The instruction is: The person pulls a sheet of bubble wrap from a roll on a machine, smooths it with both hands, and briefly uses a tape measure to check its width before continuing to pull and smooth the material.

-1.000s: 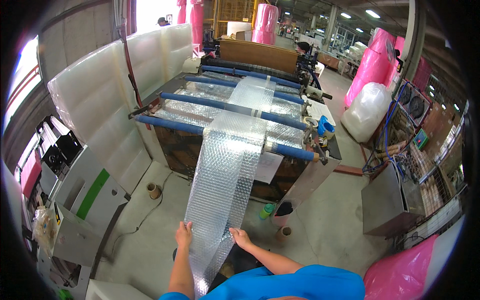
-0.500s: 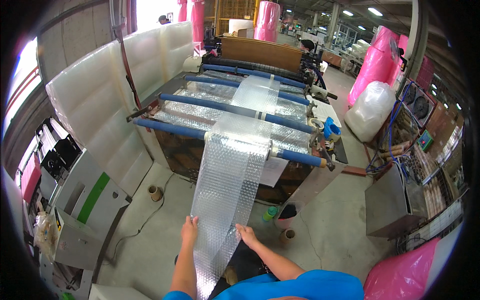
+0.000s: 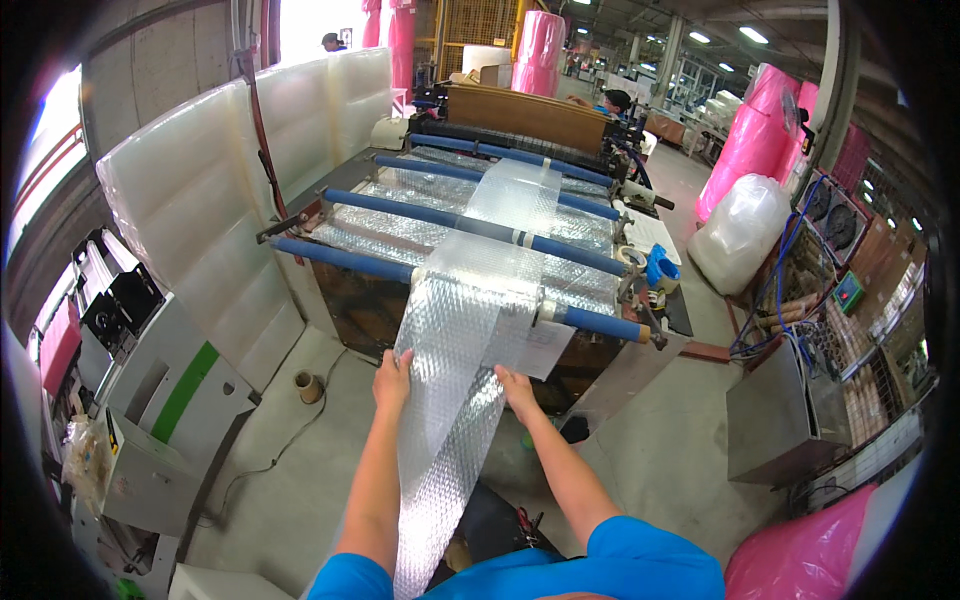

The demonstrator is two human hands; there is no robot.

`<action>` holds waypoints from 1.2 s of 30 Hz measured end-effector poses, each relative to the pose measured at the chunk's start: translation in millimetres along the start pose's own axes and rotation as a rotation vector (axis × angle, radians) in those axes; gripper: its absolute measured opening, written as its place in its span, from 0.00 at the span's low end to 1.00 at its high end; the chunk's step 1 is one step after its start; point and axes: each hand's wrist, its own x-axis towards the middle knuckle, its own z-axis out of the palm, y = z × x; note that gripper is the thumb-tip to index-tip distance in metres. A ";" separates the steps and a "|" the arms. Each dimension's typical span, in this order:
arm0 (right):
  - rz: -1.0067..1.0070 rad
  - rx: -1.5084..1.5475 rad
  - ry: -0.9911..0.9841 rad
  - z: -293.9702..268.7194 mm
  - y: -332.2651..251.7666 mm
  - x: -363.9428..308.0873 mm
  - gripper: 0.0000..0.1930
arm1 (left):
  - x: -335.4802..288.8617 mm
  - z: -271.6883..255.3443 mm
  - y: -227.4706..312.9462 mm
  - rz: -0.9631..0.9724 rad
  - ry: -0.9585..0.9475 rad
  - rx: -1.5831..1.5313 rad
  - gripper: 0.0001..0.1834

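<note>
A long strip of clear bubble wrap point(image 3: 455, 400) runs over the blue rollers of a machine and hangs down toward my body. My left hand point(image 3: 393, 382) is closed on its left edge, thumb on top. On the right edge, a little below the front roller, my right hand point(image 3: 515, 388) pinches the film. The front blue roller point(image 3: 345, 257) carries the strip near its middle, and another blue roller point(image 3: 440, 213) crosses behind it. The strip's lower end passes out of view at the bottom, near my legs.
White wrapped stacks point(image 3: 190, 170) stand along the left. A grey cabinet with a green stripe point(image 3: 170, 410) is at the lower left, and a cardboard tube point(image 3: 308, 385) sits on the floor. Pink rolls point(image 3: 755, 150) and a metal box point(image 3: 775, 410) stand right. Another person point(image 3: 615, 102) is behind the machine.
Both hands have moved up and forward along the bubble wrap, closer to the front roller, still gripping its edges. My arms are stretched farther out. The person behind the machine shows more.
</note>
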 end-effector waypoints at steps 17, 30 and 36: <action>0.148 -0.090 -0.329 55.9 30.1 -200.2 0.15 | -168.5 -92.2 -73.4 -0.230 0.027 0.002 0.35; 0.119 0.262 -0.250 72.3 -40.8 -248.5 0.16 | -165.7 -148.1 -63.0 -0.001 0.279 -0.141 0.20; 0.127 0.071 -0.270 65.1 9.1 -232.4 0.18 | -154.2 -95.0 -107.9 -0.196 0.090 0.020 0.21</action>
